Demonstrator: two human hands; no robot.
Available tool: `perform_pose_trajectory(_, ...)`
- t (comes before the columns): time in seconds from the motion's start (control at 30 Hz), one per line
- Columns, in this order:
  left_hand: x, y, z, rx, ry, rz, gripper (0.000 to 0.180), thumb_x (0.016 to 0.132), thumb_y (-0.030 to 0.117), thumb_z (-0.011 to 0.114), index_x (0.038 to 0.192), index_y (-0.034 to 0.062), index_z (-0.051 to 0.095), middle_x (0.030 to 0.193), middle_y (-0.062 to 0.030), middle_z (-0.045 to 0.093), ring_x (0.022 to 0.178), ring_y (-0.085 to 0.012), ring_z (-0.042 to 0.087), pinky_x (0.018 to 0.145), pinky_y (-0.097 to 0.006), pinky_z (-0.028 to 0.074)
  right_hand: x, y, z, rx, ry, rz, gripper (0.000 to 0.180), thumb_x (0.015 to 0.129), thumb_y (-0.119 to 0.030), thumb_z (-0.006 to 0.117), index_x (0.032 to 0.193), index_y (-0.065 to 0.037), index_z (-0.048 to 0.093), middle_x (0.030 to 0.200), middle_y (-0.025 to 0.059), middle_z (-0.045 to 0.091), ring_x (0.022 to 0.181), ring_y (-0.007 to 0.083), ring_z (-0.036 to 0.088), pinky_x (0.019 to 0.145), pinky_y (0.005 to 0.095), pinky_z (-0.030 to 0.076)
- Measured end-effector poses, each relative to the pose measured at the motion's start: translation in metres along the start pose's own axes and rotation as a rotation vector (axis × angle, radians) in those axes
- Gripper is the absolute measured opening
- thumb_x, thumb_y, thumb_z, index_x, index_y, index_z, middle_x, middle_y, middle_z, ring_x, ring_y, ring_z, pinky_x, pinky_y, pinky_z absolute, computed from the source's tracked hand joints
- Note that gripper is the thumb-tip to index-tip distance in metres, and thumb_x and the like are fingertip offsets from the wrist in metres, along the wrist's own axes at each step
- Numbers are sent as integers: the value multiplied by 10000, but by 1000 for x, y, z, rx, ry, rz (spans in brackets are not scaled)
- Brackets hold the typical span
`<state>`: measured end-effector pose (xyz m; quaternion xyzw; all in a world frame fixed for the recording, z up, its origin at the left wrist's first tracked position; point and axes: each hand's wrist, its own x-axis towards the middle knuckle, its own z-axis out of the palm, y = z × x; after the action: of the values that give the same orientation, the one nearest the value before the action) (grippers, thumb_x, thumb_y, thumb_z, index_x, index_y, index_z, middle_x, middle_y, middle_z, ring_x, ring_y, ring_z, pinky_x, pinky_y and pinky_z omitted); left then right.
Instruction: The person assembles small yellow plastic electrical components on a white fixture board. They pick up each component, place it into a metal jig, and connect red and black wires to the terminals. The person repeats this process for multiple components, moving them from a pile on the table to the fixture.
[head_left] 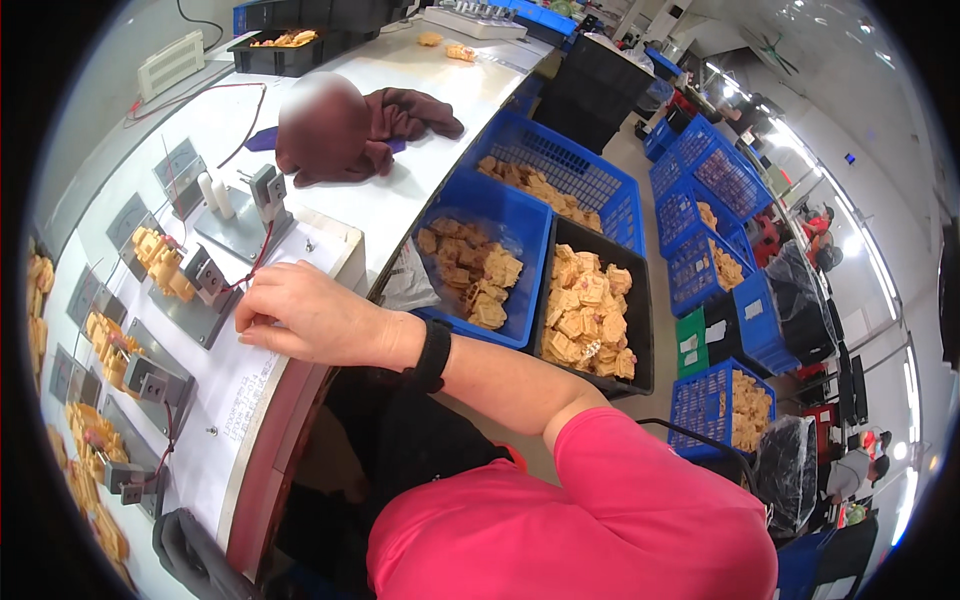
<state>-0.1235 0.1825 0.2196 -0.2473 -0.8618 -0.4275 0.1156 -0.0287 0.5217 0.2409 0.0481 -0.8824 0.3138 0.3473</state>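
My right hand (305,312), with a black band on its wrist, reaches over the front edge of a white bench-top test fixture (225,400). Its fingers are curled, thumb close to the index finger, and what lies between them is hidden. Just beyond the fingertips are a small dark clamp block (207,275) and a red wire (262,250). A yellowish moulded part (160,262) sits beside that block. Similar parts (108,345) rest at the nearer stations, with flat panel meters (130,220) behind them. My left hand is not in view.
A maroon cloth (410,115) lies on the white bench. Right of the bench, a blue crate (535,300) and a black crate (645,345) hold many yellowish parts. More blue crates (690,260) stand across the aisle. A dark grey padded object (195,555) lies at lower left.
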Motion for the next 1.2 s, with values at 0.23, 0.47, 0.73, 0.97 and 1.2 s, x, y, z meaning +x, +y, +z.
perform_pose_trajectory(0.23, -13, -20, -3, 11, 85, -145, 184, 960, 26, 631, 1130, -42, 615, 1227, -121, 524, 1135, -239, 553, 939, -335, 504, 13, -14, 5, 175, 8, 64, 156, 946, -135, 641, 1053, -31, 690, 993, 118, 649, 917, 224, 641, 824, 350, 516)
perform_pose_trajectory(0.47, -2, 32, 6, 12, 97, 3, 145, 844, 40, 739, 978, 60, 687, 1070, -84, 602, 1014, -256, 568, 871, -358, 487, 2, -71, 3, 64, -87, 68, 189, 876, 30, 698, 1053, -35, 698, 1009, 94, 651, 937, 254, 636, 813, 345, 516)
perform_pose_trajectory(0.73, -3, 36, -4, 91, 176, 45, 113, 818, 158, 770, 920, 142, 724, 951, -41, 673, 898, -272, 584, 834, -393, 431, 23, -108, 40, 124, -266, -90, 252, 813, 47, 764, 1034, -65, 714, 974, 74, 633, 874, 239, 609, 740, 328, 506)
perform_pose_trajectory(0.97, 1, 38, -5, 118, 173, 12, 81, 824, 192, 748, 892, 162, 715, 962, -7, 676, 864, -267, 598, 777, -406, 436, 33, -119, 63, 213, -268, -130, 274, 810, 62, 761, 1052, -55, 704, 953, 80, 631, 850, 225, 607, 732, 305, 504)
perform_pose_trajectory(1.2, 0, 34, -5, 77, 192, 15, 89, 827, 214, 746, 893, 167, 710, 961, -1, 673, 868, -266, 599, 768, -420, 440, 29, -116, 91, 514, -174, -14, 376, 857, 105, 679, 1206, -10, 598, 1119, 106, 570, 933, 171, 584, 845, 298, 497)
